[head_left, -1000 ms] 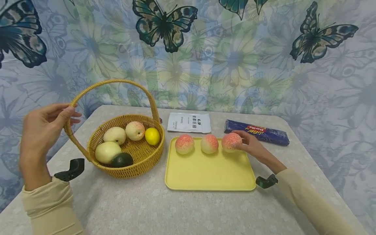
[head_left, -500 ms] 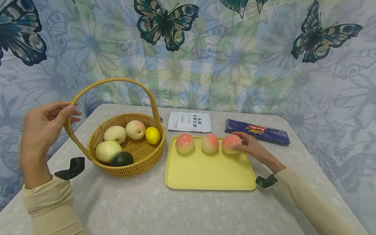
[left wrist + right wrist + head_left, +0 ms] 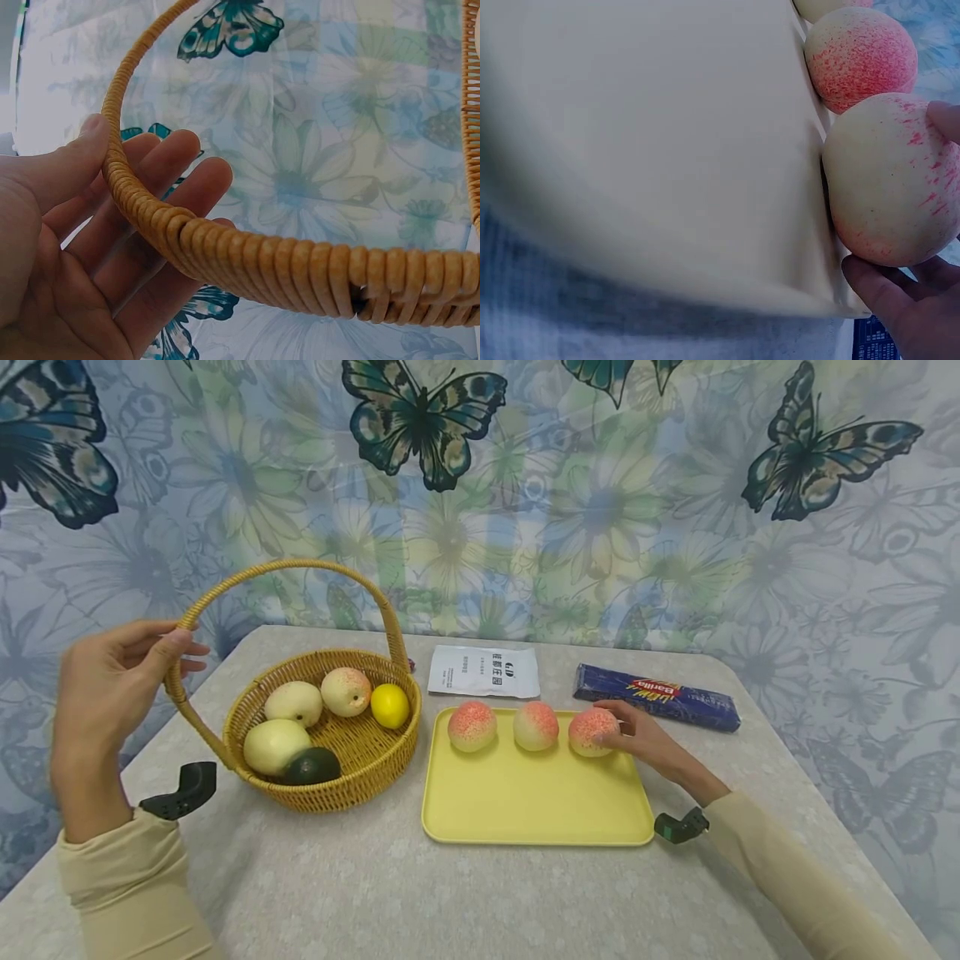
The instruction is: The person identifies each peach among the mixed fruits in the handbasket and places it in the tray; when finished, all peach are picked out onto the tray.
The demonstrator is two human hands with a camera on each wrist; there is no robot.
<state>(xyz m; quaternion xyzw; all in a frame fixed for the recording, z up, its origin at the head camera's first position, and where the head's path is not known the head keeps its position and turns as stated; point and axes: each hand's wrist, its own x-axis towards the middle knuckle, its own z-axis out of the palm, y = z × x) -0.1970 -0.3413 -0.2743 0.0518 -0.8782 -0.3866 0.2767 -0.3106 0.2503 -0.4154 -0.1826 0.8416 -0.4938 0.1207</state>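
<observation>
Bright, even light; dim, blurred right-wrist view

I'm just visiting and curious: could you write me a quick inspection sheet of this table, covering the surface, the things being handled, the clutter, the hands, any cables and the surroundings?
Surface: table under a pale speckled cloth.
Things in hand: wicker basket with a hoop handle, holding pale fruit, a lemon and a dark avocado; yellow tray bearing three peaches in a row, the rightmost peach at its far right corner.
Clutter: white packet and blue pasta pack behind the tray.
Hands: left hand holds the handle between thumb and fingers; right hand grips the rightmost peach.
Cables: nothing seen.
Surroundings: curtain printed with butterflies and flowers.
</observation>
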